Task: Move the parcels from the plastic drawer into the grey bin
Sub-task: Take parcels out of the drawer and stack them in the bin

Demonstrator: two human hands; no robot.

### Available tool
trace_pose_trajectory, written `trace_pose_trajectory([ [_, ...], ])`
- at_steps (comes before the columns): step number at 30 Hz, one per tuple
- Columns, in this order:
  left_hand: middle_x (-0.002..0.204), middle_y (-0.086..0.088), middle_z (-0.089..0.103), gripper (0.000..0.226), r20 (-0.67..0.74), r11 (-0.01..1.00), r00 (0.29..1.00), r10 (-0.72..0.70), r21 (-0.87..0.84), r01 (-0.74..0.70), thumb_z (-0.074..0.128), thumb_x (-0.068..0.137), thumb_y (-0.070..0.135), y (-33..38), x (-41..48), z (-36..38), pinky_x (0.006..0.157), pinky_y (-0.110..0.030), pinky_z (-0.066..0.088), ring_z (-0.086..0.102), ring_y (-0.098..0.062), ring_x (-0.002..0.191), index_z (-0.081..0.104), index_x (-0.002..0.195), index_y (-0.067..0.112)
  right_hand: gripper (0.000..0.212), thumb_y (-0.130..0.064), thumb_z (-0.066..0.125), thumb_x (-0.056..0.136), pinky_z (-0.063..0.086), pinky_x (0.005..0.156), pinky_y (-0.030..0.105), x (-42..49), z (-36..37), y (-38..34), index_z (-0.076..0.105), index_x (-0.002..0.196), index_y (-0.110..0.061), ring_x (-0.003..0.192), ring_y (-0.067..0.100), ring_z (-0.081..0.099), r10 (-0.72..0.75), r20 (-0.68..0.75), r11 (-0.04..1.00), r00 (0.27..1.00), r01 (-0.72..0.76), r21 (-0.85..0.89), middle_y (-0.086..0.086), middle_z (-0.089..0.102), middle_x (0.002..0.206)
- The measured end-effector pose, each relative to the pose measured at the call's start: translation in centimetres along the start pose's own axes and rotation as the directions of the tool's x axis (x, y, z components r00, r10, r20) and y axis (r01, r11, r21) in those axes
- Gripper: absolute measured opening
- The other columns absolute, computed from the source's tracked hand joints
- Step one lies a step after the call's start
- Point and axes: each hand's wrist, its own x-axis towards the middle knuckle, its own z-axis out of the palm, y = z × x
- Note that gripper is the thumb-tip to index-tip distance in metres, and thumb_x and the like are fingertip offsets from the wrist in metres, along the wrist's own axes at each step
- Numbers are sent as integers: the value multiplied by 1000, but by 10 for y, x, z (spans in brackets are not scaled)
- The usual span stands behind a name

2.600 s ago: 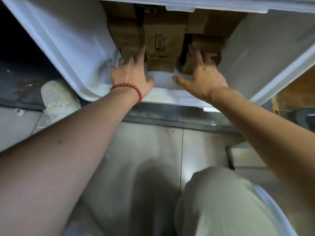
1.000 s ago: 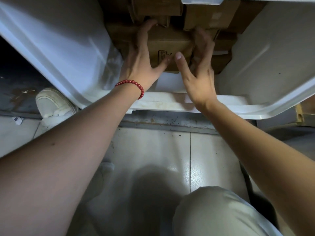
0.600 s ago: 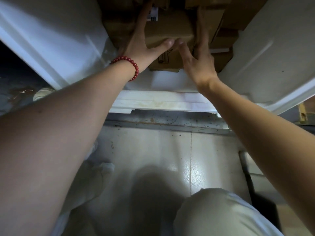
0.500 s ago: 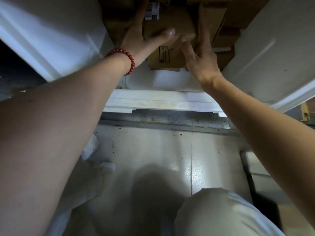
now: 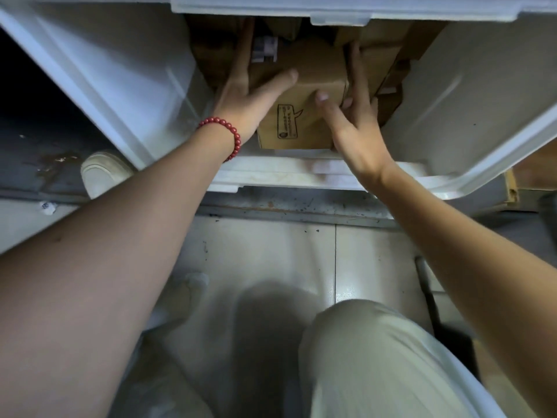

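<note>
The white plastic drawer (image 5: 126, 86) is pulled out above the tiled floor. Several brown cardboard parcels are stacked at its back. I hold one of them, a parcel (image 5: 304, 95) with a printed black speech-bubble mark, between both hands. My left hand (image 5: 250, 92), with a red bead bracelet at the wrist, grips its left side, thumb laid over the top. My right hand (image 5: 352, 122) grips the right side, thumb on the front face and fingers along the far edge. More parcels (image 5: 379, 58) lie behind it and to the right. No grey bin shows clearly.
The rim of the unit above (image 5: 331, 7) overhangs the drawer's back. A white shoe (image 5: 102, 173) stands on the dark floor left of the drawer. My knee in pale trousers (image 5: 376, 357) fills the lower middle. A dark-edged object (image 5: 431, 300) sits low at right.
Both hands reached deeper among the parcels, closed on the marked parcel and drew it toward the drawer's front. The view has shifted slightly.
</note>
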Motion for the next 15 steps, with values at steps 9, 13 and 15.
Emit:
trace_pose_trajectory([
  [9, 152, 8, 29, 83, 31, 999, 999, -40, 16, 40, 69, 79, 50, 15, -60, -10, 101, -48, 46, 36, -24, 135, 23, 147, 44, 74, -58, 54, 88, 45, 100, 29, -51, -7, -35, 15, 150, -46, 102, -5, 36, 181, 53, 981, 982, -184, 64, 11, 39, 132],
  [13, 136, 5, 47, 77, -79, 998, 995, -54, -27, 52, 74, 75, 46, 22, -73, -10, 93, -24, 40, 48, -12, 117, 34, 140, 38, 68, -52, 55, 91, 58, 84, 40, -60, -12, -58, 24, 151, -38, 104, -5, 36, 237, 38, 963, 971, -240, 123, 9, 37, 134],
  [15, 136, 4, 47, 80, -90, 998, 995, -52, -23, 50, 75, 73, 47, 22, -77, -14, 96, -26, 42, 48, -14, 119, 35, 140, 36, 67, -49, 54, 93, 58, 75, 31, -65, -14, -64, 24, 151, -37, 107, 1, 40, 268, 62, 951, 961, -275, 143, 6, 34, 129],
])
